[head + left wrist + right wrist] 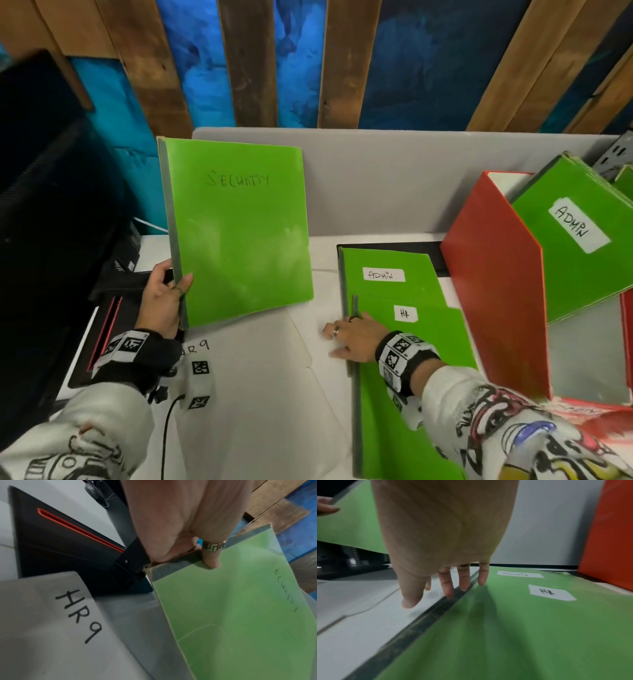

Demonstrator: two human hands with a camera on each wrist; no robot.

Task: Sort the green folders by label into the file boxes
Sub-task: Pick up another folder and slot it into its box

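SECURITY folder (239, 233) held upright at far left above desk (260, 377); my left hand (161, 301) pinches its dark spine near the bottom corner. Judged light, thin, slick; spine is the stiffest hold. Right hand (356, 339) rests flat, fingers spread, on HR folder (411, 377), near right, overlapping ADMIN folder (390, 274). Red file box (496, 274) stands far right.
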